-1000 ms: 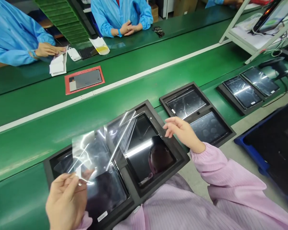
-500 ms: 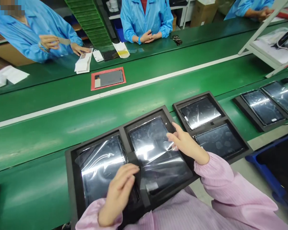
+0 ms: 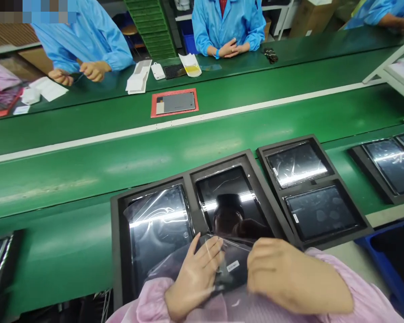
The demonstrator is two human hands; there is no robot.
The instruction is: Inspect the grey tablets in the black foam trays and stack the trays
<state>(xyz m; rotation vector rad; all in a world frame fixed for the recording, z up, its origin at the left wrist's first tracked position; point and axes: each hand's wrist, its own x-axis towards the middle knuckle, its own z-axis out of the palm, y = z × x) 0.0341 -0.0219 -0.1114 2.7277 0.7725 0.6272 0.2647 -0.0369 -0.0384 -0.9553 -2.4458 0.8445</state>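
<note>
A black foam tray (image 3: 116,233) lies in front of me with two dark, glossy tablet screens in its compartments. The right-hand screen (image 3: 224,188) is bare at its far part and reflects a dark shape. Clear plastic film (image 3: 168,264) is lifted over the near end of this screen, close to a small white label. My right hand (image 3: 272,269) is closed on the film's near right part. Flat, with fingers stretched, my left hand (image 3: 202,269) lies at the near left of the screen, with film against it. The left-hand screen (image 3: 158,224) carries wrinkled film.
A second foam tray (image 3: 370,226) with two screens adjoins on the right, and another tray (image 3: 384,184) lies beyond it. Across the green conveyor (image 3: 138,157) rests a red-framed panel (image 3: 175,102). Co-workers in blue sit opposite. A blue bin (image 3: 380,255) stands at lower right.
My right hand has come from the screen's far right edge toward me, drawing the film off the far part. My left hand has moved right, to the near end. The view has shifted left.
</note>
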